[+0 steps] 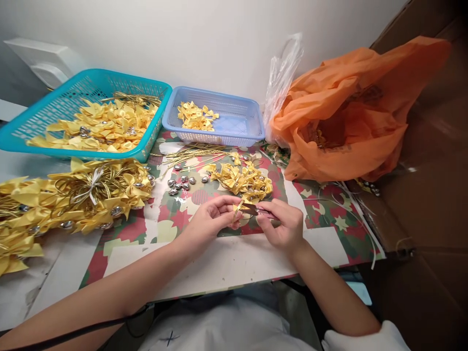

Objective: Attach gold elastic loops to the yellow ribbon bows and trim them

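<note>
My left hand [215,217] pinches a small yellow ribbon bow with a looped gold cord [238,210]. My right hand [283,224] grips a pair of small scissors [252,209], whose dark blades point left and meet the cord at my left fingertips. Whether the blades touch the cord I cannot tell. Just beyond my hands lies a pile of yellow ribbon bows [241,179] with silver bells among them. Left of that pile are several loose silver bells [184,180]. Gold cords [193,157] lie spread behind the bells.
A teal basket [29,122] of yellow bows stands back left, beside a blue basket [237,124] with smaller bows. Bundled bows [80,195] tied with white string cover the left side. An orange bag [340,141] and a clear plastic bag [283,73] stand at the right.
</note>
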The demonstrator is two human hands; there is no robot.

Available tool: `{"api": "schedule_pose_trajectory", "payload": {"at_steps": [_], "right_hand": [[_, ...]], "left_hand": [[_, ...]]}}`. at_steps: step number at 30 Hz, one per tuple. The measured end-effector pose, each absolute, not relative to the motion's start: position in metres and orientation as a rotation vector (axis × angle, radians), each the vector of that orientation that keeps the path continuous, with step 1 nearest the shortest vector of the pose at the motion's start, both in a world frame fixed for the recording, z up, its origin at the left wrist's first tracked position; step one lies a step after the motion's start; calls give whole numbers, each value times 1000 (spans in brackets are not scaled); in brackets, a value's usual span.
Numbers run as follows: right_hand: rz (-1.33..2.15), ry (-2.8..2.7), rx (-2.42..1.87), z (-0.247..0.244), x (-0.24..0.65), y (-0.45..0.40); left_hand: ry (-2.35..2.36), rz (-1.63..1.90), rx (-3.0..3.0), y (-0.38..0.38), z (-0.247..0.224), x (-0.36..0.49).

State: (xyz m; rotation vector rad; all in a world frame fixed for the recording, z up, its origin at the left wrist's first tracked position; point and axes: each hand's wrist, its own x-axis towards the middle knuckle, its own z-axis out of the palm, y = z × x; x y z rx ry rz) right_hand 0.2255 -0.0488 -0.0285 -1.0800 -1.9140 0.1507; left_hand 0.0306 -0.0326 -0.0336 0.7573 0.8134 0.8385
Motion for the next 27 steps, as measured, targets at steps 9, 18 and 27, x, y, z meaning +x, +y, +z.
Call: {"api": "schedule_pose_trajectory", "payload": {"at_steps": [9,18,27], "right_hand": [[148,-1887,-1182,-30,228,-49],[262,-1863,-1163,-30,226,-50],[331,-1840,-1192,-28,224,-51]], "left_hand": [[770,849,811,-32,-38,30],[735,863,848,-32,-41,30],[723,844,893,-32,-41,28]]}}
